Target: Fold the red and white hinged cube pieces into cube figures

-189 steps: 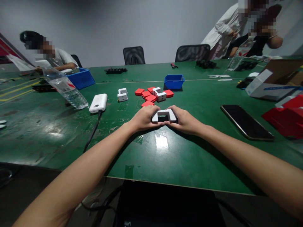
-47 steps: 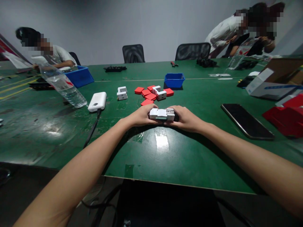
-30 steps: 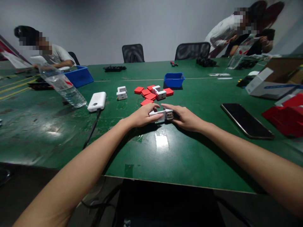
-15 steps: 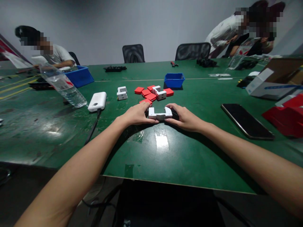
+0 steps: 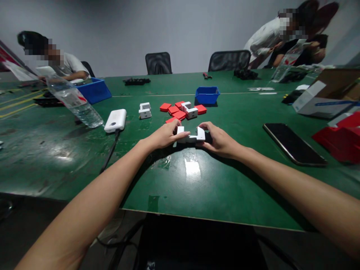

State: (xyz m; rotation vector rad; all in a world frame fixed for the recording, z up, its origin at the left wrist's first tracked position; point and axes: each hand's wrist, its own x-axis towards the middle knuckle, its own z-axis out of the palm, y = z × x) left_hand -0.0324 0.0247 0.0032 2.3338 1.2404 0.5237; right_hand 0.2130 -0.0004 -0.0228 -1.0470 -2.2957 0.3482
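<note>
Matt plastic bracket (image 5: 200, 134) (smooth-faced), glossy, scuffed tabletop (image 5: 225, 187)

I can't read any lettering from here: the red label (image 5: 81, 98) on the near water bottle (image 5: 84, 112) is too blurred to make out.

Partly out of my sight
From here I lose some of the white bracket (image 5: 201, 134) behind the left hand (image 5: 165, 135); the right edge crops the cardboard box (image 5: 332, 90) and red object (image 5: 340, 137); I can't read the label (image 5: 81, 98)
</note>
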